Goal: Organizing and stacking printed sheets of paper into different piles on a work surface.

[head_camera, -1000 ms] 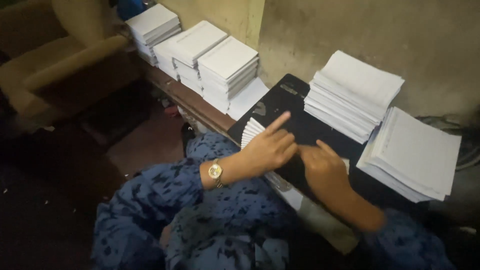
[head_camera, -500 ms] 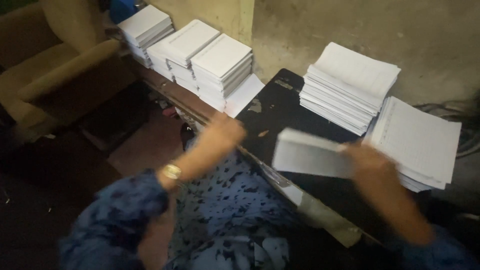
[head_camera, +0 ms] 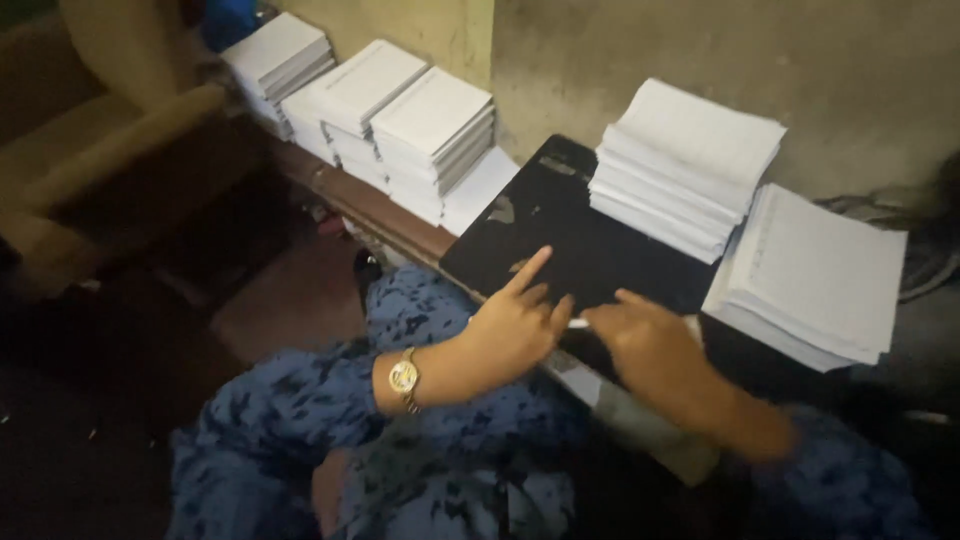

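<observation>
Working at frame centre, we pressed our left hand [head_camera: 515, 325] and right hand [head_camera: 645, 340], fingers loose, onto a thin white paper bundle [head_camera: 578, 323] on the black desk [head_camera: 600, 255]; squaring it seemed next.

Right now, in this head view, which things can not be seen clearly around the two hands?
- What lies under the hands: the left hand and right hand cover it; only a thin white edge shows between them.
- Right hand: blurred by motion, so its grip is unclear.
- Print on the paper stacks: too small to make out.
- Right forearm and lap: dark and cut off by the bottom edge.
</observation>
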